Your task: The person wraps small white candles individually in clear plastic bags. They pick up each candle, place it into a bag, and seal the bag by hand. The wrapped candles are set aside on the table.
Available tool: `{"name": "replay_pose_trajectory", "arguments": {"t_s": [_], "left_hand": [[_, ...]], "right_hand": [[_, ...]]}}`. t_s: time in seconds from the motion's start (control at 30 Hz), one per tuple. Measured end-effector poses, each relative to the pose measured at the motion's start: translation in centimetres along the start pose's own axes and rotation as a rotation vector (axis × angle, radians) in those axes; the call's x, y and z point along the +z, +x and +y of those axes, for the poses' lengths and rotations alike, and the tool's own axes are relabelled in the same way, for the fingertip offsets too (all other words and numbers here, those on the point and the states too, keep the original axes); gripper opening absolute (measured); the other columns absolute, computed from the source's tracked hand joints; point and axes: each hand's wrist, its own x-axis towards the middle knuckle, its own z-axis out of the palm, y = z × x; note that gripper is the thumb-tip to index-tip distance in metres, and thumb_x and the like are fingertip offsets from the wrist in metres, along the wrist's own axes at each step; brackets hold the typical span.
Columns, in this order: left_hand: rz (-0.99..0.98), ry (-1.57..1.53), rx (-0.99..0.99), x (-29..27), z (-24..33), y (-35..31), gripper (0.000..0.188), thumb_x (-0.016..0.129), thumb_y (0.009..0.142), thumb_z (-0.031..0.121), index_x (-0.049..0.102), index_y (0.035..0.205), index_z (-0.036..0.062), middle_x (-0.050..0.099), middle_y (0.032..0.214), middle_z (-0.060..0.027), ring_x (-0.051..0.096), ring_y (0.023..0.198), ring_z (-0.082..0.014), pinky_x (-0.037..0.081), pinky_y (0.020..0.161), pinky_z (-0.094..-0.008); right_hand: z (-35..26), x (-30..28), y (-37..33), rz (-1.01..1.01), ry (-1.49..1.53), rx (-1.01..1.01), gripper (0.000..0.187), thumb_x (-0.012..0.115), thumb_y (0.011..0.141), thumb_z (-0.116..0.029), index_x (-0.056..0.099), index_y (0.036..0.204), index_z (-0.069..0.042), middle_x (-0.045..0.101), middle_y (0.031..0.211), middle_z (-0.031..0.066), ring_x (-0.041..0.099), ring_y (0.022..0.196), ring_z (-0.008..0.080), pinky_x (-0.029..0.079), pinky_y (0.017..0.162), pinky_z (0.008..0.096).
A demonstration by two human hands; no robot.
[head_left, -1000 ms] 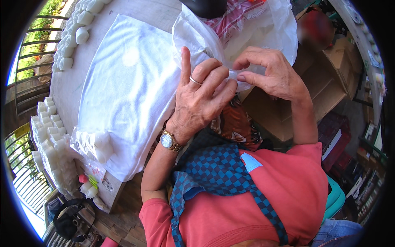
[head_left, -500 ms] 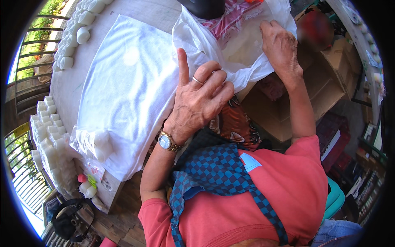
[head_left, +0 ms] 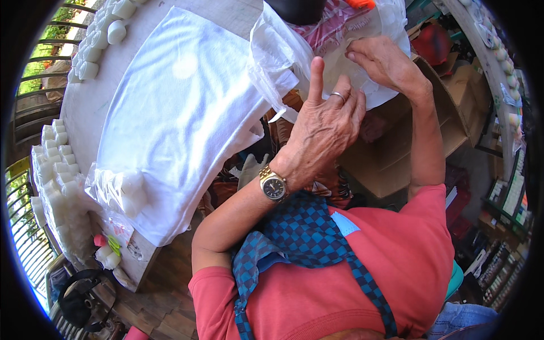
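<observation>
A white plastic bag (head_left: 277, 51) lies open at the table's far edge, over a cardboard box. Inside it are a pink-and-white printed plastic and pale, see-through plastic. My left hand (head_left: 331, 116) is at the bag's near edge, little finger raised; the other fingers are bent onto the plastic, their tips hidden. Across from it, my right hand (head_left: 394, 65) reaches over the bag's mouth with thumb and fingers pinched together against the plastic. A white cloth (head_left: 175, 107) is spread on the table to the left of the bag.
Stacks of white cups (head_left: 62, 187) line the table's left side, with a clear-wrapped pack (head_left: 122, 190) on the cloth's corner. An open cardboard box (head_left: 391, 158) stands below my right arm. A dark round object (head_left: 297, 8) is behind the bag. Crates and shelves fill the right.
My left hand has moved right along the bag's near edge, and the bag's left flap now hangs loose. My right hand has shifted slightly inward from the bag's right rim.
</observation>
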Motion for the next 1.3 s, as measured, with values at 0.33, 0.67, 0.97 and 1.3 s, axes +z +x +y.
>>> {"name": "replay_pose_trajectory", "arguments": {"t_s": [0.33,0.67,0.97,1.3], "left_hand": [[0.047,-0.276,0.022,1.1,1.6,0.2,0.02,0.059,0.071,0.013,0.068,0.088,0.0078,0.049,0.079,-0.0023,0.055,0.098,-0.0204,0.005,0.111,-0.0774],[0.002,-0.469,0.065,1.1,0.4,0.1,0.009,0.064,0.072,0.015,0.068,0.077,0.009,0.051,0.081,-0.0029,0.058,0.094,-0.0204,0.006,0.112,-0.0753],[-0.021,-0.595,-0.054,0.9,0.4,0.2,0.016,0.066,0.082,0.02,0.065,0.092,0.0078,0.054,0.075,-0.0057,0.064,0.079,-0.0243,0.012,0.114,-0.0686],[-0.112,-0.396,-0.237,1.6,1.0,0.5,0.032,0.062,0.084,0.013,0.059,0.114,0.0044,0.06,0.078,-0.0092,0.066,0.078,-0.0257,0.02,0.111,-0.0692]], "right_hand": [[0.5,-1.1,1.8,-0.583,0.044,0.092,0.013,0.069,0.075,-0.011,0.07,0.082,0.0,0.067,0.078,0.0198,0.067,0.079,0.0376,0.052,0.071,0.0437],[0.9,2.0,1.2,0.001,-0.11,0.192,0.015,0.068,0.08,-0.013,0.07,0.087,0.0,0.068,0.082,0.0183,0.067,0.08,0.0353,0.053,0.072,0.0407],[0.5,-1.6,-0.4,0.028,0.462,0.476,0.018,0.065,0.09,-0.015,0.065,0.097,0.002,0.063,0.076,0.0012,0.054,0.067,0.0075,0.047,0.065,0.024],[-0.9,-3.4,0.2,-0.062,0.575,0.189,0.023,0.061,0.097,-0.023,0.066,0.096,-0.001,0.062,0.076,0.0033,0.058,0.07,0.0121,0.048,0.066,0.0261]]}}
